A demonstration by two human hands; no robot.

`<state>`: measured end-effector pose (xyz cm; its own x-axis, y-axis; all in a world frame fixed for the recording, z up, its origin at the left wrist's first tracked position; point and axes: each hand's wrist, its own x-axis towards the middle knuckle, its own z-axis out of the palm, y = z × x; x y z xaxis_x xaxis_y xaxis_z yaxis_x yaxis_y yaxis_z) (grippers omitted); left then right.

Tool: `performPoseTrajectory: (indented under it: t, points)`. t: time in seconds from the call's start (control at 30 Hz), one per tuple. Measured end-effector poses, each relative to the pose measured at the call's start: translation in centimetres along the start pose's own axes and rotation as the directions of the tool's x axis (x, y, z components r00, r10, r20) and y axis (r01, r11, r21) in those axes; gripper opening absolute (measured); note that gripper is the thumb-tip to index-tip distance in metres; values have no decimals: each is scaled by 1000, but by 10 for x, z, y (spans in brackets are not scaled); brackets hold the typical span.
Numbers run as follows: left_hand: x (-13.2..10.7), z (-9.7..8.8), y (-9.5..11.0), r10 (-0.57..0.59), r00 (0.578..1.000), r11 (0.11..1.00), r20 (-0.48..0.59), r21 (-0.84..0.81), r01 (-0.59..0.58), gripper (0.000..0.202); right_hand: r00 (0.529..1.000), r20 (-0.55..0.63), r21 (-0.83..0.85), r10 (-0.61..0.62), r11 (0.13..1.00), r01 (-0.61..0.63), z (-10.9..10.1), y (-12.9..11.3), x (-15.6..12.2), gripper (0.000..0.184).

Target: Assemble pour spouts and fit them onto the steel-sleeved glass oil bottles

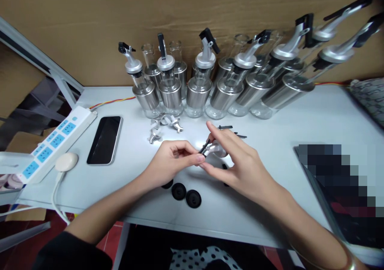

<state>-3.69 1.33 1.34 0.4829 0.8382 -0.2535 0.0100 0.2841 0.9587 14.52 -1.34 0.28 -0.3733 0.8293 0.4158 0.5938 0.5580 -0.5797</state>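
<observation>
Head view: two hands meet above the smooth pale worktop.
Left hand pinches the tip of a curved silver spout; right hand arches around it, index raised, its fingers' grip too hidden to tell.

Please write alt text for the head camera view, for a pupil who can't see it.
The left hand and right hand together hold a silver spout with a black lever over a pale table. Beyond them stand glass-and-metal bottles, many topped with spouts; loose silver parts and black discs lie nearby, with a phone and power strip at left.
</observation>
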Motion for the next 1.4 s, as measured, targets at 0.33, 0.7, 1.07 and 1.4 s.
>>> performPoseTrajectory:
  t: [0.33,0.7,1.07,1.4]
  points:
    - [2,-3,1,-122,978,992,167,30,119,26,998,58,-203,32,979,-19,-2,-2,1,77]
    - [-1,-3,2,-10,974,1000,225,-26,16,25,999,-17,-86,39,995,-41,-5,-7,2,80]
    - [-1,-2,-7,-248,880,870,406,-306,386,44,995,-72,76,-65,995,71,0,-12,-2,61]
    - [0,-3,-13,-336,819,759,465,-381,528,45,993,-67,28,-96,995,98,1,-10,-1,37]
